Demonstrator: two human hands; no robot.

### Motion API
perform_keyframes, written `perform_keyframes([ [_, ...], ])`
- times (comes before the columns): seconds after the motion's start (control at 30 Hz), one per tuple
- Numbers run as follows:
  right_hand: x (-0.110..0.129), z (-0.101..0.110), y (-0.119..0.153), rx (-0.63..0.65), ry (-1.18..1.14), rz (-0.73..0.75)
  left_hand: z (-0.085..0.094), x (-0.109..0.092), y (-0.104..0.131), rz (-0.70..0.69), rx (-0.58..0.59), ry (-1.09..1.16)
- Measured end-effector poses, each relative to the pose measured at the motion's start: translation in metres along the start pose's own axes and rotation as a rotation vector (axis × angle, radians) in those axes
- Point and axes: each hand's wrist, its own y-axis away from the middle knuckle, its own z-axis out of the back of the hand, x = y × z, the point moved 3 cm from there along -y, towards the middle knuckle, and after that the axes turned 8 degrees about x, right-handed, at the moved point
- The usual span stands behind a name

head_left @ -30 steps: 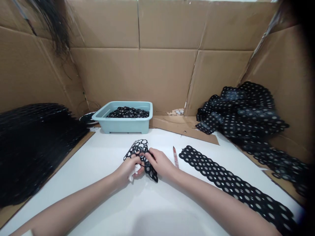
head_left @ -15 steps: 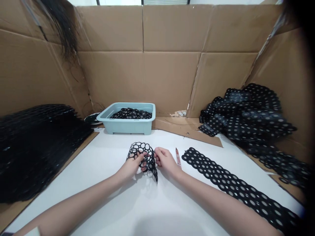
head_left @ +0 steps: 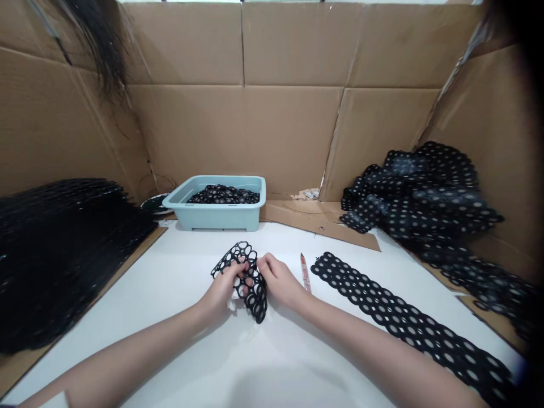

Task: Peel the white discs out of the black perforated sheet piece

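A strip of black openwork lace with round holes (head_left: 256, 300) hangs bunched between my two hands above the white table. My left hand (head_left: 225, 286) is closed around it, thumb on top, with fingers showing through the holes. Some white material pokes out beneath that palm; I cannot make out what it is. Closed in a pinch, my right hand (head_left: 278, 277) grips the lace's right edge. Just right of it lies a red-and-white pencil-like tool (head_left: 305, 273), its dark point facing away. A long flat lace strip (head_left: 395, 306) stretches from there toward the lower right.
A pale blue basin (head_left: 216, 218) holding black lace stands at the back. Heaped lace (head_left: 420, 192) lies at the right, and a large dark pile (head_left: 72, 255) at the left. Cardboard walls (head_left: 293, 124) enclose the white table (head_left: 280, 362). Black strands (head_left: 102, 51) hang at upper left.
The held lace has been turned, so its lower part now faces me with the holes showing. Both hands have shifted slightly left, and the whole view has moved a little.
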Motion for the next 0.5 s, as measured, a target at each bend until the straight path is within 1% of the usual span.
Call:
perform_keyframes([
  [0.07,-0.001,-0.002,-0.002,0.061,0.028,0.018,-0.002,0.000,0.001,0.021,0.027,0.003],
  [0.17,-0.003,-0.005,-0.004,0.189,0.052,0.070,-0.005,-0.001,0.003,0.051,0.073,0.002],
  [0.23,-0.002,-0.007,-0.002,0.261,-0.012,0.138,-0.006,0.000,0.004,0.051,0.082,0.004],
  [0.3,0.000,-0.008,0.000,0.287,-0.115,0.194,-0.006,0.001,0.006,0.044,0.087,0.004],
  [0.37,-0.001,-0.008,0.001,0.265,-0.202,0.206,-0.005,0.003,0.006,0.029,0.067,0.017],
  [0.43,-0.005,-0.006,-0.001,0.199,-0.244,0.170,-0.002,0.005,0.006,0.014,-0.011,0.056],
  [0.5,-0.010,0.003,-0.005,0.091,-0.301,0.113,0.004,0.004,0.003,0.007,-0.110,0.095],
])
